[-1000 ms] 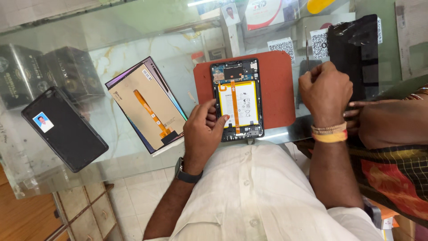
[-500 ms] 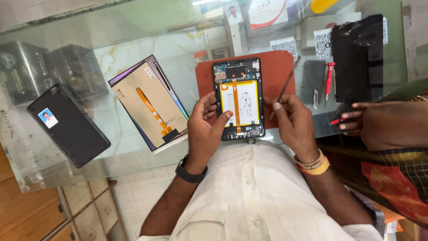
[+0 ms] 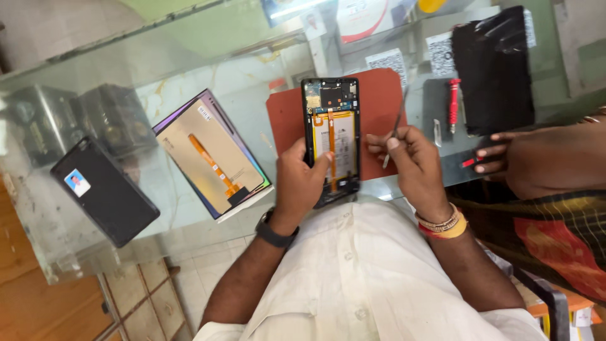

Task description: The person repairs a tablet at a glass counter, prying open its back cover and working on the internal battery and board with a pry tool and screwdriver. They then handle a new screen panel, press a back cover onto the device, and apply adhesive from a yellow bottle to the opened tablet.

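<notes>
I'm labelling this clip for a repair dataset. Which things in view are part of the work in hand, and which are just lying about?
In use:
- opened phone, steadied by the left hand
- thin metal tool, held in the right hand
- red mat beneath

Lying about:
- detached screen panel
- black back cover
- red screwdriver
- black pouch
- another person's hand

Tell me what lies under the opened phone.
The opened phone lies on a red-brown mat on the glass table. The left hand covers its lower left edge, so what lies under that part is hidden.
</notes>
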A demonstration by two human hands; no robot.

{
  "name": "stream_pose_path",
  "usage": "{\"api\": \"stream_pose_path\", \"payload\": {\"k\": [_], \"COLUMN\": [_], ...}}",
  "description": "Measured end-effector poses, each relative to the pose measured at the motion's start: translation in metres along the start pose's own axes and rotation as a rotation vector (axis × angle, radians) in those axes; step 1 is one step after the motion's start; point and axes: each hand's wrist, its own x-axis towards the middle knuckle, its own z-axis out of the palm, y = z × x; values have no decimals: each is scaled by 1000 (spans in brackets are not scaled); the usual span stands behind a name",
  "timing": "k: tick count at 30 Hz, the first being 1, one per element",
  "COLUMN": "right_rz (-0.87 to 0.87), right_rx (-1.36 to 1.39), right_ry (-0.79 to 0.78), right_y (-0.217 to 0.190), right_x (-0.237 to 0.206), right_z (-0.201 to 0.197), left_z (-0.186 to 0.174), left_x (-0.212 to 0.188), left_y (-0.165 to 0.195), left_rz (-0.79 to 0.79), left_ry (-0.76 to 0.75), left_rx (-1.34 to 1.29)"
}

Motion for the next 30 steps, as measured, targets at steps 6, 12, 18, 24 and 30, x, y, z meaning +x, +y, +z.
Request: {"api": "stream_pose_path", "payload": {"k": [6, 12, 18, 24, 30], "right_rz": [-192, -286, -304, -302, -327], "right_rx": [99, 111, 66, 98, 74], "right_ry": [169, 237, 245, 193, 211], "right_y": [-10, -15, -16, -16, -20], "right_x": [-10, -18, -22, -22, -21], "right_z": [-29, -41, -50, -45, -45], "left_z": [-14, 6, 17, 10, 5], "left_x": [-4, 22, 16, 18, 16], "left_y": [50, 36, 5, -12, -2], "left_rz": [580, 1030, 1131, 1163, 1171], "left_ry": [21, -34, -30, -25, -43], "left_rx": [673, 1256, 1320, 1313, 1287]}}
